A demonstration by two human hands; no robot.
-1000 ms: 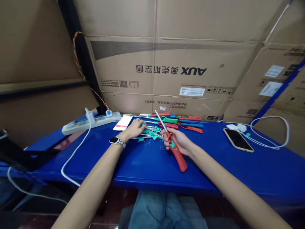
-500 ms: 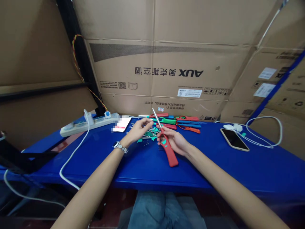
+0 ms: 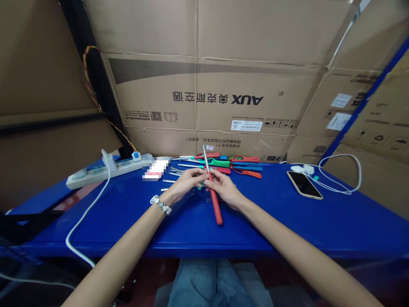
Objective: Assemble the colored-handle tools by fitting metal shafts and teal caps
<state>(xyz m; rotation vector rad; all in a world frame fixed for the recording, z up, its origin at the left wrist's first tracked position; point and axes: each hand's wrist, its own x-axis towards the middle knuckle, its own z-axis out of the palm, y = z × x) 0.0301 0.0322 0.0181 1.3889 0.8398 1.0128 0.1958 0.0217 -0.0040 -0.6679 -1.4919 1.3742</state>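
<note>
A red long-necked lighter (image 3: 216, 209) is held tilted over the table, its metal tube pointing up and away and its narrow edge facing me. My right hand (image 3: 223, 187) is closed on it where the handle meets the tube. From the other side my left hand (image 3: 191, 182) has its fingers pinched against the same spot; any small part between them is hidden. Behind the hands lie several finished-looking lighters, among them a green one (image 3: 220, 163), a red one (image 3: 249, 159) and an orange one (image 3: 247, 171). Metal tubes (image 3: 168, 181) stick out left of my left hand.
A white power strip (image 3: 102, 170) with plugs and a cable sits at the left of the blue table (image 3: 262, 226). Near it lies a blurred-out phone-like screen (image 3: 156, 168). To the right are a phone (image 3: 305, 184) and a white cable (image 3: 359, 170). Cardboard (image 3: 191, 34) stands behind.
The red lighter has been turned from its broad side to its narrow edge. My left hand has moved in to the lighter, and the view has shifted slightly right.
</note>
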